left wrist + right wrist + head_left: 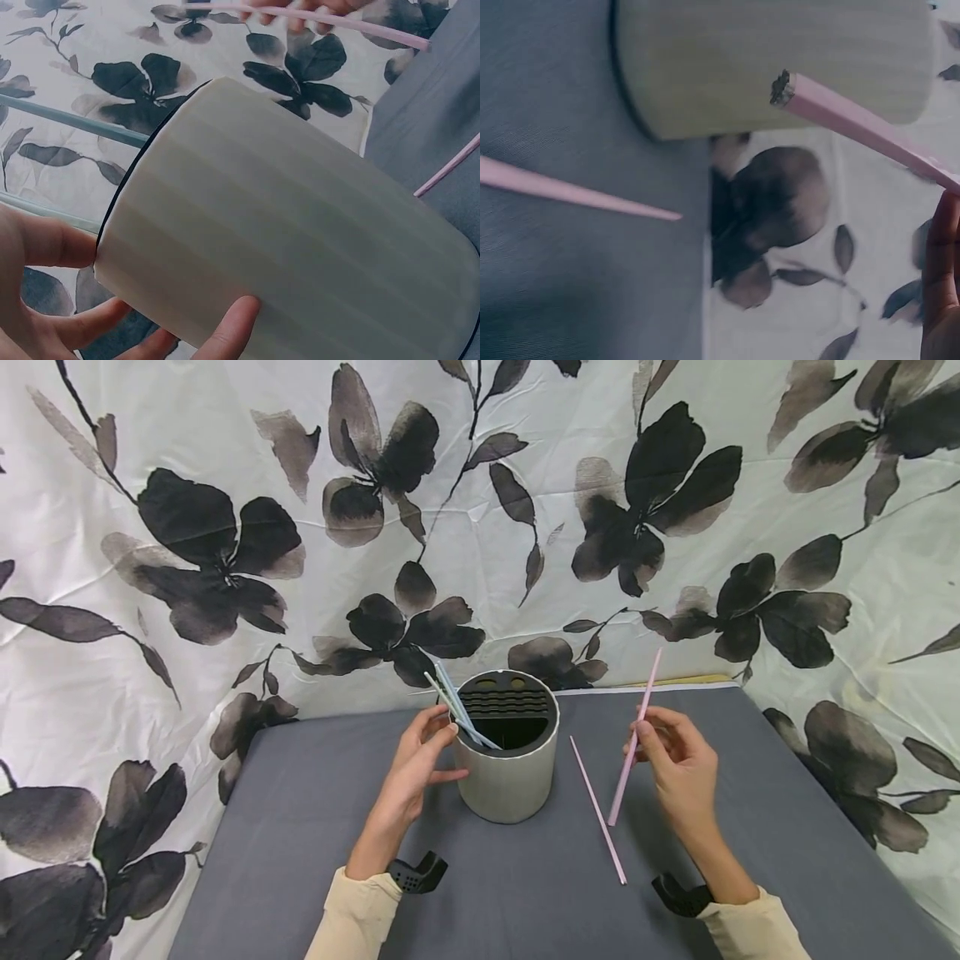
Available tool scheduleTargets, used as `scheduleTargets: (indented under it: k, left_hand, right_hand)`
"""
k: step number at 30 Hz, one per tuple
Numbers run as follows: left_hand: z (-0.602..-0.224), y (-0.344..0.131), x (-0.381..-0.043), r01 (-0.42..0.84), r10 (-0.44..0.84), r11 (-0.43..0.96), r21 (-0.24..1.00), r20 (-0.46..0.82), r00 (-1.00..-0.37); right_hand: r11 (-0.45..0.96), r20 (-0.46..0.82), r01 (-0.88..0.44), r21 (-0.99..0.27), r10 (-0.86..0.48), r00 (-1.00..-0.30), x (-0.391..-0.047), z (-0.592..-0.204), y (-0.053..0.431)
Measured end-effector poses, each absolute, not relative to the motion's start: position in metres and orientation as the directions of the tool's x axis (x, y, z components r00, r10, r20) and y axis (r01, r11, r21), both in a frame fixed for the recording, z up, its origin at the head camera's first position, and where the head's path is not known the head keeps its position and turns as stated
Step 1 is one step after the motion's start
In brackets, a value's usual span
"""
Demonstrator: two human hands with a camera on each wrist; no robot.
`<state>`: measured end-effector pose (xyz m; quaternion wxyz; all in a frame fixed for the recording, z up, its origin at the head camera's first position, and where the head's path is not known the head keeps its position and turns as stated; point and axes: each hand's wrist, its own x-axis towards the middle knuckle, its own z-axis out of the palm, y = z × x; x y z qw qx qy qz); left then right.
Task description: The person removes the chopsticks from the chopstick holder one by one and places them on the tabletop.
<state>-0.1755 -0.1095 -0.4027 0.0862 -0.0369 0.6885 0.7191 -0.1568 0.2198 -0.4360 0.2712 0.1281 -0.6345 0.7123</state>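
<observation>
A pale grey cylindrical utensil holder (507,789) with a black slotted top stands upright near the table's back. Light blue chopsticks (459,708) lean out of its left side. My left hand (408,768) holds the holder's left side, the thumb (232,330) against the wall and a finger at the rim. My right hand (681,768) pinches a pink chopstick (628,768) above the table, right of the holder, its thick end pointing down. Another pink chopstick (597,810) lies on the table between the holder and that hand.
Grey cloth covers the table (315,860). A white fabric backdrop (525,527) with dark flowers hangs behind it and down both sides. Black wrist cameras (420,872) sit on both forearms.
</observation>
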Motion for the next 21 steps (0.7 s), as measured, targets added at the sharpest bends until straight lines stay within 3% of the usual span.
scheduleTargets:
  k: [10,15,21]
  left_hand:
    - [-0.405,-0.11,-0.177,-0.172,0.071,-0.039,0.984,-0.169,-0.983]
    - [-0.404,-0.11,-0.178,-0.172,0.073,-0.042,0.984,-0.169,-0.983]
    - [-0.404,-0.11,-0.179,-0.171,0.074,-0.037,0.985,-0.168,-0.983]
  right_hand:
    - [0.088,0.243,-0.229,-0.969,0.204,-0.949,-0.16,-0.479,0.239]
    - [0.198,0.182,-0.162,-0.967,0.087,-0.979,-0.164,-0.502,0.247]
    - [0.197,0.045,-0.051,-0.979,-0.032,-0.998,-0.166,-0.522,0.252]
